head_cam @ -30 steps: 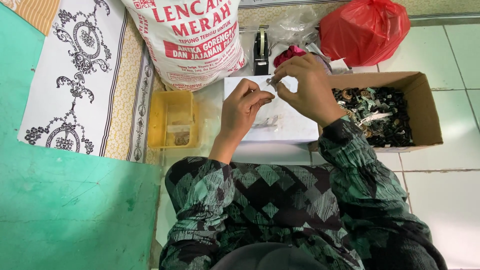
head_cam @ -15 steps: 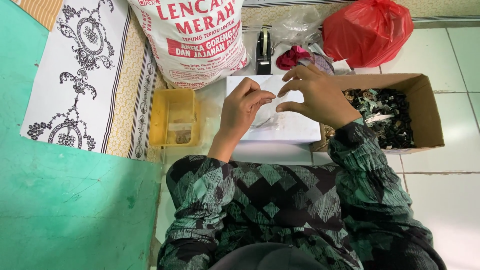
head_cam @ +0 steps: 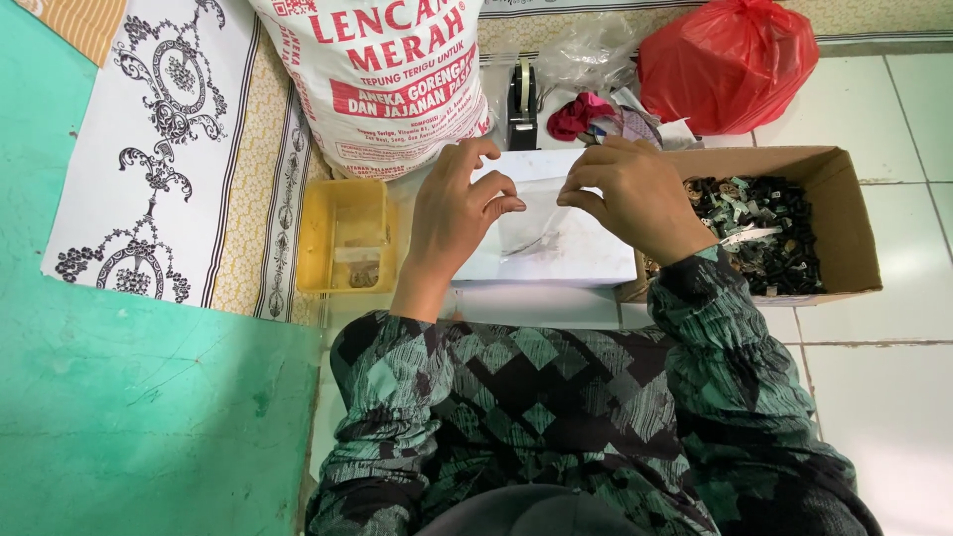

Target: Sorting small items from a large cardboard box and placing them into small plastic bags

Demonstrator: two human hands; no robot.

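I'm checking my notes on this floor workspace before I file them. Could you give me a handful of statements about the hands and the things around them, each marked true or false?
1. Both hands, left hand and right hand, are over the white box. True.
2. The cardboard box of small dark parts lies to the left of the hands. False: it lies to their right.
3. The yellow tray sits beside the left hand. True.
4. The red plastic bag is inside the cardboard box. False: it sits on the floor beyond it.
5. The black tape dispenser stands beyond the white box, beside the large white sack. True.
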